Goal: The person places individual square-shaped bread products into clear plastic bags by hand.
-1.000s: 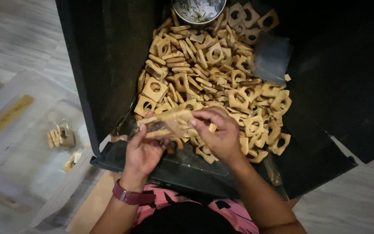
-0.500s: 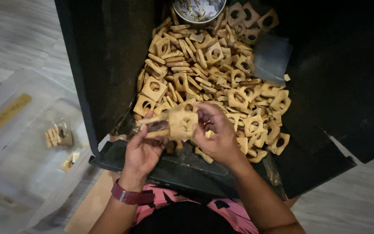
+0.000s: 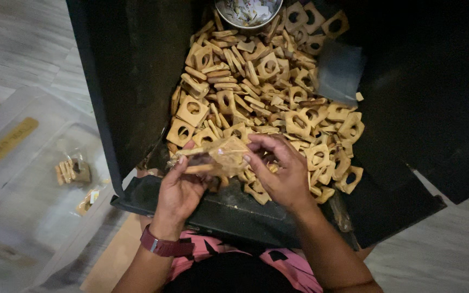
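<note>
A large heap of flat tan wooden square pieces with round holes (image 3: 267,92) fills a black box (image 3: 131,81). Over its near edge both hands hold a small clear plastic bag with wooden pieces inside (image 3: 215,157). My left hand (image 3: 180,190), with a dark red wristband, grips the bag from below and the left. My right hand (image 3: 278,168) pinches the bag's right side with its fingertips.
A round metal bowl with bits of paper (image 3: 248,11) sits at the far end of the heap. A clear plastic bin (image 3: 23,179) at the left holds small filled bags (image 3: 73,171). Grey floor lies around.
The bag has shifted slightly within my hands, and my right fingers have moved from over the bag to its right edge. The view has barely moved.
</note>
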